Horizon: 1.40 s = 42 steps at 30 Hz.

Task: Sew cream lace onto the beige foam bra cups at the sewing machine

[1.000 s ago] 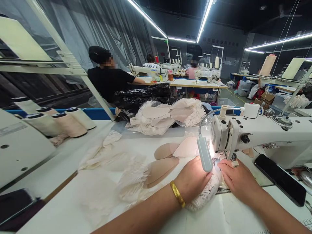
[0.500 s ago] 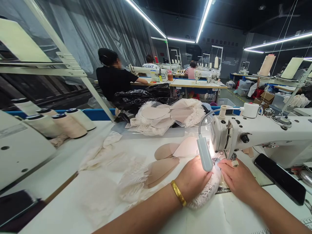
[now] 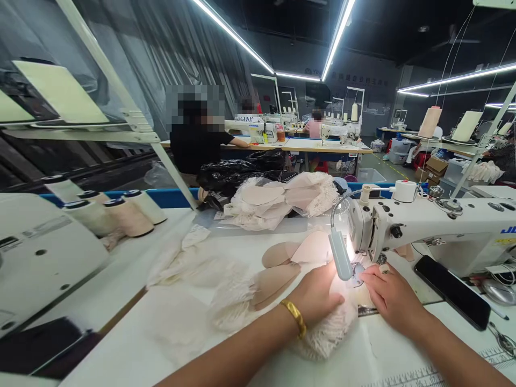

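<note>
Under the sewing machine's needle area, a white lace piece [image 3: 328,330] lies bunched and hangs toward me over the table. My left hand [image 3: 316,295], with a gold bracelet on its wrist, is closed on this lace, thumb on top; its other fingertips are hidden behind the grey lamp [image 3: 341,255]. My right hand [image 3: 393,295] is at the needle plate [image 3: 357,275], fingers curled and pressed together by the presser foot. What they pinch, if anything, I cannot make out. The white sewing machine [image 3: 435,217] stands right above both hands.
Beige cups [image 3: 278,282] and pale lace lie left of my hands. A heap of lace cups [image 3: 278,199] is behind. A black phone [image 3: 451,290] and scissors [image 3: 503,341] lie at right. Thread cones [image 3: 129,217] stand at left. A person in black [image 3: 195,145] sits ahead.
The view has shifted slightly. The lace under my left hand has bunched more toward me, and the left thumb has straightened. My right hand stays beside the presser foot.
</note>
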Available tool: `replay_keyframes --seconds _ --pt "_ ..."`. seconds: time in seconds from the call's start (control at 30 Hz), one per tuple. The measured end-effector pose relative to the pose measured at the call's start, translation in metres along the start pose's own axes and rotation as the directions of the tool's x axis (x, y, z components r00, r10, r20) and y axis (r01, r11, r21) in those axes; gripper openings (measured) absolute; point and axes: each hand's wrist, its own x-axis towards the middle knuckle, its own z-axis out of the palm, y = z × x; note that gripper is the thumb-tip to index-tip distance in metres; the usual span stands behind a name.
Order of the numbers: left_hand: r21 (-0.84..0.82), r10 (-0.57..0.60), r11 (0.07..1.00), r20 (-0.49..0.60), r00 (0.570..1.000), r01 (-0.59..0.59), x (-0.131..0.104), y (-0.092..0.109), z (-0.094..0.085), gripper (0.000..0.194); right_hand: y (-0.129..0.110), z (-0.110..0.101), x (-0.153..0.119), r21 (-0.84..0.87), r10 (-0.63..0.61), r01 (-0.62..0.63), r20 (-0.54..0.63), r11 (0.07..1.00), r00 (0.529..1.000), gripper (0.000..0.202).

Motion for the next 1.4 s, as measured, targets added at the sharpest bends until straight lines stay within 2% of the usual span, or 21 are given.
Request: replay_keyframes --seconds 0.1,0.2,0.3,0.43,0.53,0.63,0.7,0.93,1.17,1.3,1.4 --pt "-0.180 -0.105 0.977 0.073 0.992 0.117 -0.019 0.002 -0.015 0.043 -0.020 -0.012 -0.003 0.211 0.025 -0.032 0.036 0.977 0.999 0.022" --pt "-0.425 -0.114 0.891 0.136 0.984 0.162 -0.036 0.004 -0.019 0.050 -0.046 -0.024 -0.002 0.372 0.139 -0.179 0.131 0.911 0.982 0.010" --pt "-0.626 -0.051 0.768 0.153 0.987 0.137 -0.042 0.005 -0.011 0.043 -0.064 -0.025 0.001 0.476 0.248 -0.308 0.185 0.824 0.951 0.013" --pt "-0.755 -0.111 0.626 0.162 0.981 0.196 -0.036 0.003 0.004 0.043 -0.067 -0.013 0.005 0.541 0.314 -0.314 0.095 0.780 0.945 0.006" --pt "-0.806 -0.150 0.551 0.160 0.976 0.217 -0.032 -0.001 0.011 0.044 -0.062 -0.005 0.003 0.497 0.328 -0.270 -0.031 0.825 0.944 0.005" --pt "-0.841 -0.144 0.501 0.149 0.978 0.202 -0.032 -0.004 0.014 0.047 -0.060 -0.002 0.001 0.417 0.223 -0.144 -0.149 0.897 0.963 0.007" --pt "-0.852 -0.142 0.485 0.146 0.979 0.197 -0.033 -0.005 0.014 0.049 -0.061 0.000 0.001 0.380 0.167 -0.091 -0.172 0.921 0.971 0.008" --pt "-0.857 -0.164 0.471 0.149 0.975 0.210 -0.035 -0.003 0.015 0.048 -0.061 0.006 0.006 0.300 0.163 -0.107 -0.168 0.948 0.972 0.015" --pt "-0.875 -0.184 0.408 0.200 0.962 0.260 -0.036 -0.002 0.016 0.049 -0.054 0.006 0.005 0.198 0.219 -0.162 -0.308 0.967 0.926 0.018" --pt "-0.885 -0.180 0.398 0.185 0.966 0.243 -0.037 -0.001 0.016 0.050 -0.059 0.002 0.002 0.315 0.199 -0.115 -0.250 0.942 0.948 0.013" --pt "-0.884 -0.193 0.403 0.171 0.966 0.237 -0.037 -0.001 0.017 0.050 -0.063 0.002 0.003 0.371 0.232 -0.170 -0.130 0.913 0.964 0.013"
